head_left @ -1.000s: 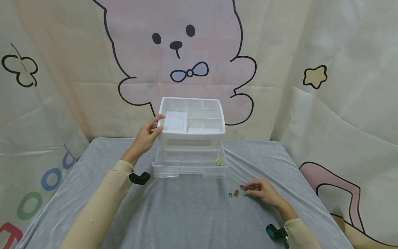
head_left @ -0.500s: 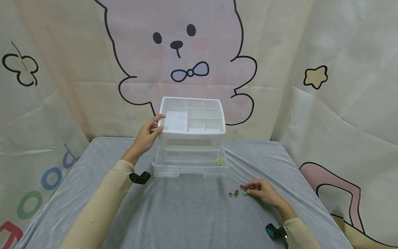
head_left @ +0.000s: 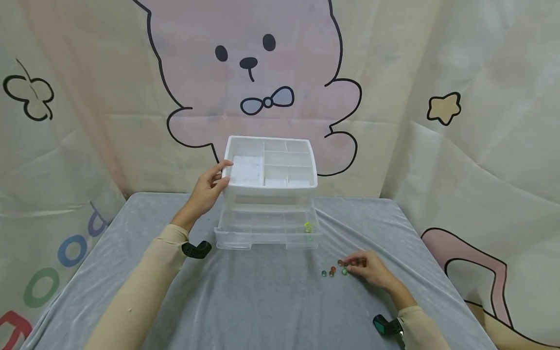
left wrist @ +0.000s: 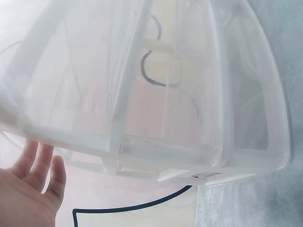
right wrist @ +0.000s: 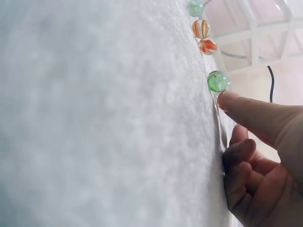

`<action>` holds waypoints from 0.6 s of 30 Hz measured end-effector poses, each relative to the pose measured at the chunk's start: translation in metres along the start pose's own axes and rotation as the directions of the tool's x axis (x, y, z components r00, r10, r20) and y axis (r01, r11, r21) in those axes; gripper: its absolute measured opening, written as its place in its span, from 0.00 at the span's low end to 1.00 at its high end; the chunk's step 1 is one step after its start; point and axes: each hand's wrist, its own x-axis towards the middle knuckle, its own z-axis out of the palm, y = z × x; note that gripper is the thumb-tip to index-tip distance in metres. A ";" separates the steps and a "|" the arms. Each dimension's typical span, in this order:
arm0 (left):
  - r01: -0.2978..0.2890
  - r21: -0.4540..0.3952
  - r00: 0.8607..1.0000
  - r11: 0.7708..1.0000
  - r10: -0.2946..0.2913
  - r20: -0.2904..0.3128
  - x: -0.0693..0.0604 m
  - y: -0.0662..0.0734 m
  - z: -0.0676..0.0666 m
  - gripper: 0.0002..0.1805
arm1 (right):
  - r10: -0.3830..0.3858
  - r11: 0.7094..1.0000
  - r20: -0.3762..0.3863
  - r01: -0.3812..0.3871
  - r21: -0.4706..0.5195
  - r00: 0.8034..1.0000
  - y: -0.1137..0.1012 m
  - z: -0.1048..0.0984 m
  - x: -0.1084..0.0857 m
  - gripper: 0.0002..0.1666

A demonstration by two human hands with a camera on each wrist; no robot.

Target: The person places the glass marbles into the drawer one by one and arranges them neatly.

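Note:
My left hand [head_left: 205, 192] grips the left rim of a plastic drawer organizer [head_left: 268, 189], index finger over the edge and thumb at its front corner. White and divided into compartments on top, the organizer has a clear body below. Its clear bottom drawer [head_left: 267, 239] is pulled out. On the cloth to the right, my right hand [head_left: 369, 268] is among several glass marbles. In the right wrist view its thumb touches a green marble [right wrist: 218, 81], while the other fingers rest curled on the cloth. Some marbles are partly hidden under the fingers.
A small yellow-green item [head_left: 308, 227] sits at the drawer's right side. Near the right hand lie an orange marble [head_left: 333, 269] and a greenish marble [head_left: 324, 273]. Grey cloth covers the table [head_left: 262, 301]; a printed curtain [head_left: 393, 97] hangs behind it.
The right hand shifts very slightly among the marbles. The left hand and the organizer stay put.

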 end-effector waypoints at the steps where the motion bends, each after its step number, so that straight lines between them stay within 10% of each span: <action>1: 0.000 0.002 1.000 1.000 0.000 0.000 0.000 0.000 0.000 0.25 | 0.009 1.000 -0.003 -0.009 0.004 1.000 0.000 0.000 -0.001 0.08; 18: -0.008 -0.010 1.000 1.000 0.008 -0.005 0.001 -0.001 0.001 0.25 | 0.109 0.994 -0.084 -0.110 -0.005 0.990 -0.029 -0.007 0.000 0.08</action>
